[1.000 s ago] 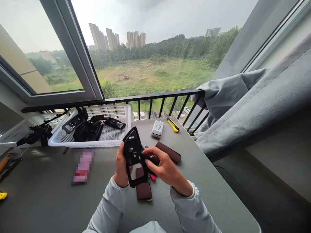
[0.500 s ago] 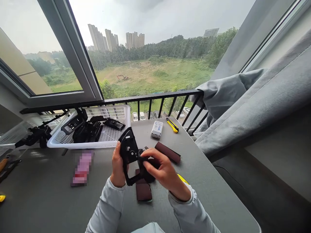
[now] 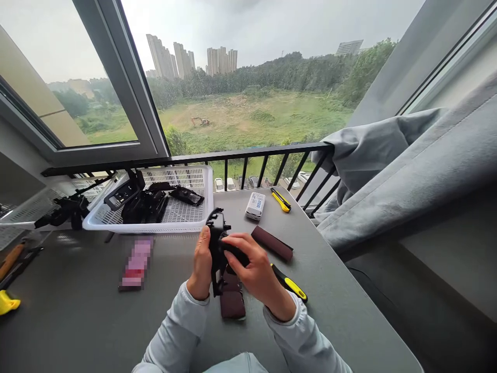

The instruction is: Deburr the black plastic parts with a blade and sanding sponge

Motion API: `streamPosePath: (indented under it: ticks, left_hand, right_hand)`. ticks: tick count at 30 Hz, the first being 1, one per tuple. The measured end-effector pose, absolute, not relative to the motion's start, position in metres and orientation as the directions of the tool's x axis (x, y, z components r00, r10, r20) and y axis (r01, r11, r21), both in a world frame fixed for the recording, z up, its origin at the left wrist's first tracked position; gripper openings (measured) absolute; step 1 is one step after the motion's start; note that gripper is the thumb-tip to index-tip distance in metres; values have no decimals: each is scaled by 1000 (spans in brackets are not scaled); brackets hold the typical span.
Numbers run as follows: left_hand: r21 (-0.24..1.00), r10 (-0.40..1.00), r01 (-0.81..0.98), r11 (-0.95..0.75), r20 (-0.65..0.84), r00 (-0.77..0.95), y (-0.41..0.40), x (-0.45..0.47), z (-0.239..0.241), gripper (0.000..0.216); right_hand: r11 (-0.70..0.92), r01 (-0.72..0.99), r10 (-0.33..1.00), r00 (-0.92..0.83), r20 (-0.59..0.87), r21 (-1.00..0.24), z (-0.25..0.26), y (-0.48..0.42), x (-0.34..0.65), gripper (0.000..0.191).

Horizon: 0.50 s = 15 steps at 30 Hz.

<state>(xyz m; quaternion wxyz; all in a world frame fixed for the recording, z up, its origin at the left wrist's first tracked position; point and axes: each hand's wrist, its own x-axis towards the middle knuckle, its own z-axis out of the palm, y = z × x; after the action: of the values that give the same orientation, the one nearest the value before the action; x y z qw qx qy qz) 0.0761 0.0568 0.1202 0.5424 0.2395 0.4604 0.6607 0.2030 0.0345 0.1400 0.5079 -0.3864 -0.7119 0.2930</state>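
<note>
A black plastic part (image 3: pixel 216 234) stands edge-on above the grey table (image 3: pixel 77 321). My left hand (image 3: pixel 202 264) grips its left side with fingers wrapped round it. My right hand (image 3: pixel 254 269) is closed on its right side, holding something dark against it that I cannot make out. Below the hands lies a dark red sanding block (image 3: pixel 232 303). A second dark red block (image 3: pixel 272 243) lies just right of my right hand. A yellow and black tool (image 3: pixel 291 285) rests on the table by my right wrist.
A white basket (image 3: pixel 194 178) with several black parts stands at the back left; more black parts (image 3: pixel 62 212) lie left of it. A white box (image 3: pixel 255 205) and a yellow cutter (image 3: pixel 281 200) lie by the black railing (image 3: pixel 248 153). Grey curtain (image 3: pixel 407 171) hangs right.
The black part has been turned from face-on to edge-on between my hands. The yellow and black tool now shows beside my right wrist.
</note>
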Motion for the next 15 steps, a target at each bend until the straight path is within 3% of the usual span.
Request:
streamPosePath:
  ticks: [5, 10, 15]
  left_hand:
    - [917, 919, -398, 36, -187, -348, 54, 79, 119, 26]
    - [878, 970, -477, 44, -152, -189, 52, 84, 124, 29]
    - [891, 985, -453, 17, -93, -145, 52, 86, 112, 26]
  right_hand:
    - [557, 262, 798, -430, 421, -788, 139, 34, 207, 23]
    - [538, 369, 830, -75, 553, -758, 134, 41, 207, 26]
    - [553, 493, 814, -149, 561, -672, 123, 45, 197, 36]
